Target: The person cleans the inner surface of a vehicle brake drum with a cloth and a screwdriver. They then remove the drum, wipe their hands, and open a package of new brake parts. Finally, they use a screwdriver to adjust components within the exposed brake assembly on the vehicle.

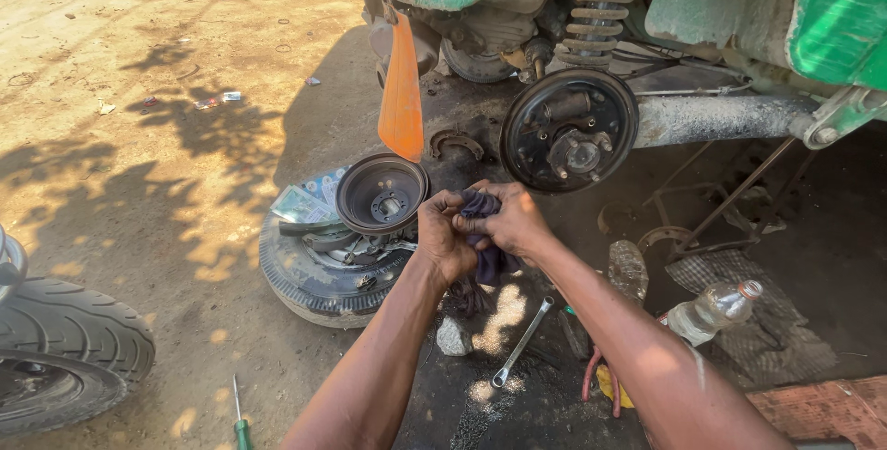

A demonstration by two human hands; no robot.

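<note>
Nearest the camera, the person's two bare forearms reach forward from the bottom edge and meet at centre. The left hand [442,239] and the right hand [514,219] are pressed together around a dark purple rag [487,256]; the fingers of both hands are curled and clamped on the cloth, which hangs down below the palms.

From the left: a mounted tyre [65,344] stands at the frame edge. A green-handled screwdriver [240,422] lies on the dirt. A wheel [319,274] lies flat on the ground, with a brake drum [382,193] resting on it, open side up, just left of the hands. An orange mud flap [401,94] hangs above the drum.

Beyond the hands, the exposed brake backing plate [569,130] is mounted on the axle of the green vehicle [836,16], below a coil spring [599,11]. On the ground under the forearms lie a small stone [453,337] and a spanner [521,343]. To the right, a clear plastic bottle [713,310] lies on a mat.
</note>
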